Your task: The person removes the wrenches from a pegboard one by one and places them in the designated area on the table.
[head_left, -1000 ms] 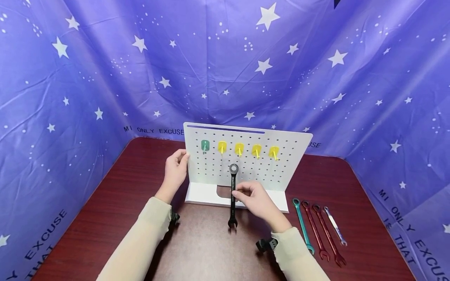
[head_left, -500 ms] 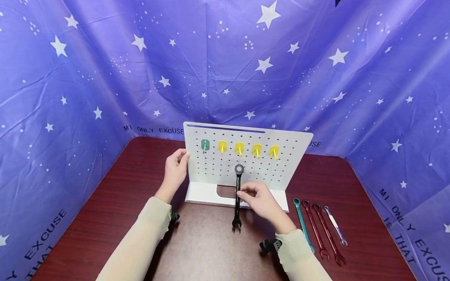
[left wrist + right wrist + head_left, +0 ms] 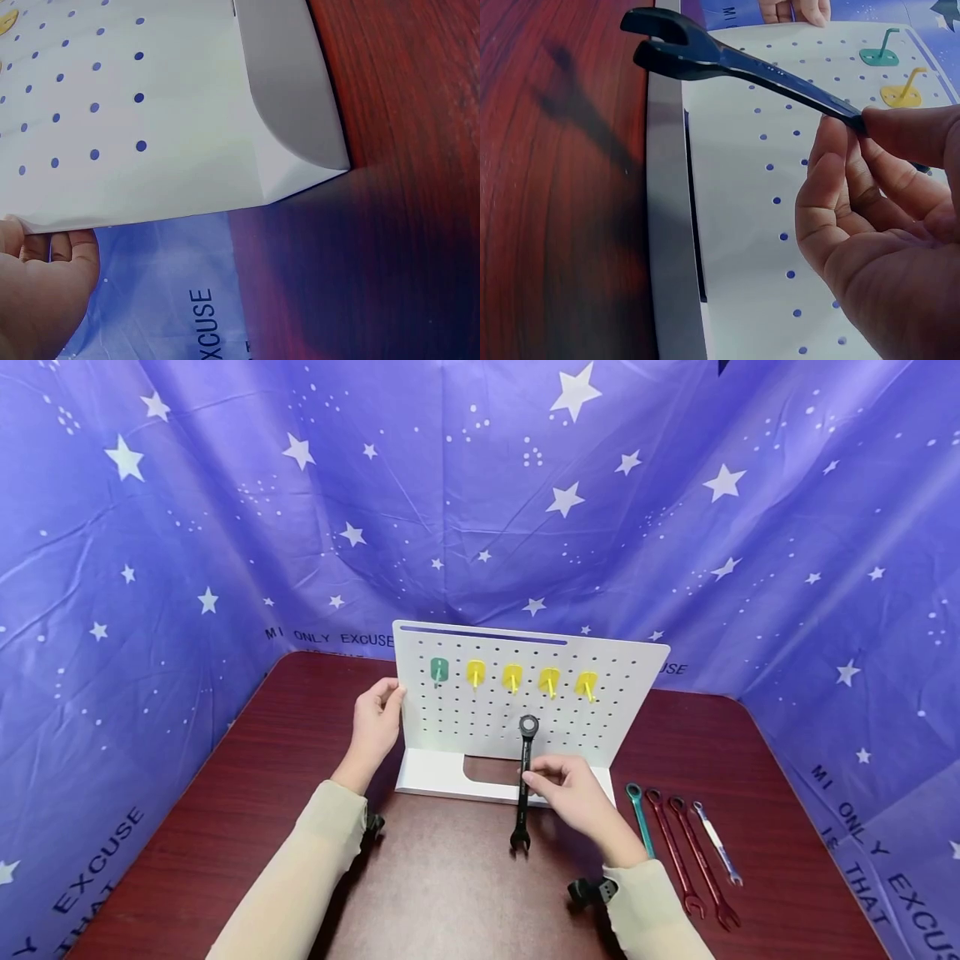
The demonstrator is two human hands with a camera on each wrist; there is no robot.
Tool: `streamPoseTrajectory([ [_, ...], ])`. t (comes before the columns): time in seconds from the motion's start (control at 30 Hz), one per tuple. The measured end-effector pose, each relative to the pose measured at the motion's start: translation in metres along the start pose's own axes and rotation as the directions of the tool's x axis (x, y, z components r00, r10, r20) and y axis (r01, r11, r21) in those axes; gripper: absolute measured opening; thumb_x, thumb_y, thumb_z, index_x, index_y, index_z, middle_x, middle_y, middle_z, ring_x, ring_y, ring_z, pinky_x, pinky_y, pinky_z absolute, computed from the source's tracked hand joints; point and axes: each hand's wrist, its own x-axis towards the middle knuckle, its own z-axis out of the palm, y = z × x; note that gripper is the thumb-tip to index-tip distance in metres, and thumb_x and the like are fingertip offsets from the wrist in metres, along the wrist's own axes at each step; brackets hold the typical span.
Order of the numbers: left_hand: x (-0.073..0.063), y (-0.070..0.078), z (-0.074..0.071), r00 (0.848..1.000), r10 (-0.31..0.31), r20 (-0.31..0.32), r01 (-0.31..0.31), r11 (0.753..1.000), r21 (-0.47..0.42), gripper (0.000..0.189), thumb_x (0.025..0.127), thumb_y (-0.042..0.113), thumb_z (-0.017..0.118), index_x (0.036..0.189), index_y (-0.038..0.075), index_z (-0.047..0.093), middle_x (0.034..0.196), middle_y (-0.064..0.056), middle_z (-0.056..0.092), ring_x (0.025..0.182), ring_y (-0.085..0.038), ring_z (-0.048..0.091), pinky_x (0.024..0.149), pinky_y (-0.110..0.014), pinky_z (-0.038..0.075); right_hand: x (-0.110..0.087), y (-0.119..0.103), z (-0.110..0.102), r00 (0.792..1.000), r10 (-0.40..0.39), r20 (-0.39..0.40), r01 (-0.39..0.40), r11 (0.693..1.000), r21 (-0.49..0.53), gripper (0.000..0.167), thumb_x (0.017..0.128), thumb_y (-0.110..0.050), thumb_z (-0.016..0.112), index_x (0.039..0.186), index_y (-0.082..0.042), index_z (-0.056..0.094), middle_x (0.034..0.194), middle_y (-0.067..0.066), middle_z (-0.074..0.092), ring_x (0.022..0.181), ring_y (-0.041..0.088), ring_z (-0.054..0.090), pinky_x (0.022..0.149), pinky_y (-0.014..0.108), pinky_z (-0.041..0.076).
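Observation:
A black combination wrench (image 3: 524,781) stands nearly upright in front of the white pegboard (image 3: 450,718), its ring end up and its open end down. My right hand (image 3: 573,789) pinches it mid-shaft between thumb and fingers; the right wrist view shows the wrench's open jaw end (image 3: 682,49) above the board's base. My left hand (image 3: 377,718) grips the pegboard's left edge between thumb and fingers, also seen in the left wrist view as a hand (image 3: 45,285) at the rim. A green hook (image 3: 439,671) and several yellow hooks (image 3: 512,678) sit in a row on the board.
Right of the board, a teal wrench (image 3: 639,818), two red wrenches (image 3: 671,843) and a small silver-and-white wrench (image 3: 717,843) lie side by side on the dark red table (image 3: 247,793). A purple star-patterned curtain (image 3: 450,510) surrounds the table.
My right hand has carried the black wrench a little to the right along the front of the board. The left hand keeps its grip on the board's edge.

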Motion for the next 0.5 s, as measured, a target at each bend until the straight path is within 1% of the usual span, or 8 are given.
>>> streamPoseTrajectory([
  [0.07,0.000,0.000,0.000,1.000,-0.005,-0.004,0.005,1.000,-0.002,0.011,0.101,0.001,0.061,0.099,-0.005,0.070,0.090,-0.019,0.072,0.059,-0.016,0.047,0.051,-0.021,0.036,-0.001,0.000,-0.002,1.000,-0.005,-0.006,0.005,1.000,0.000,0.010,0.096,0.006,0.064,0.099,0.012,0.070,0.083,0.018,0.070,0.074,0.026,0.066,0.064,0.023,0.050],
  [0.27,-0.001,0.000,-0.001,1.000,0.008,-0.006,-0.007,1.000,0.006,0.011,0.101,0.000,0.061,0.099,-0.006,0.070,0.088,-0.019,0.072,0.062,-0.019,0.049,0.053,-0.021,0.038,-0.004,0.005,-0.007,1.000,-0.011,-0.015,0.011,1.000,0.008,0.010,0.095,0.008,0.064,0.099,0.015,0.070,0.084,0.020,0.069,0.072,0.021,0.065,0.065,0.023,0.051],
  [0.37,-0.001,-0.001,-0.001,1.000,0.007,-0.007,-0.007,1.000,0.014,0.011,0.101,0.001,0.061,0.099,-0.005,0.070,0.087,-0.018,0.071,0.063,-0.016,0.049,0.054,-0.021,0.038,-0.005,0.014,-0.008,1.000,-0.008,-0.012,0.009,1.000,0.019,0.010,0.095,0.008,0.064,0.100,0.016,0.069,0.084,0.021,0.069,0.072,0.018,0.064,0.065,0.023,0.051],
  [0.5,0.000,-0.001,0.000,1.000,0.001,-0.005,-0.001,1.000,0.016,0.011,0.101,0.001,0.061,0.099,-0.006,0.070,0.086,-0.018,0.071,0.062,-0.014,0.048,0.054,-0.022,0.038,-0.004,0.037,-0.010,1.000,0.002,-0.022,-0.001,0.999,0.036,0.010,0.096,0.007,0.064,0.100,0.014,0.070,0.086,0.019,0.070,0.073,0.018,0.066,0.068,0.024,0.053],
])
